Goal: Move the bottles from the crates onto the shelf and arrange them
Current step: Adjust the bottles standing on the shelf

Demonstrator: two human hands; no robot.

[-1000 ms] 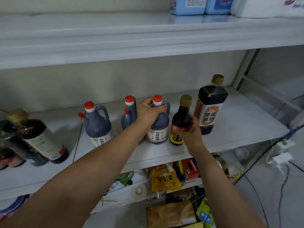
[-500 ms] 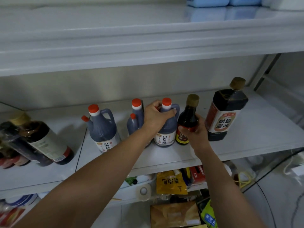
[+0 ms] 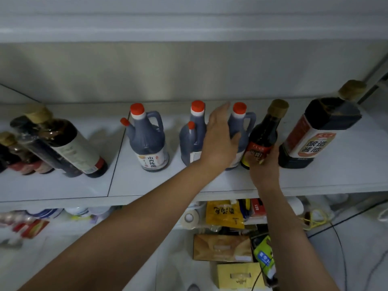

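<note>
Red-capped jugs are stood in a row on the white shelf. The left hand is held before the two right-most jugs, its fingers straight and loosely spread, with nothing gripped. The small dark bottle, on the shelf just beside the right-most jug, is clasped low at its label by the curled fingers of the right hand. A large soy bottle is stood near.

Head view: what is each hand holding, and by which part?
Right hand grips the small dark bottle by its lower body. Left hand is open, holding nothing.
</note>
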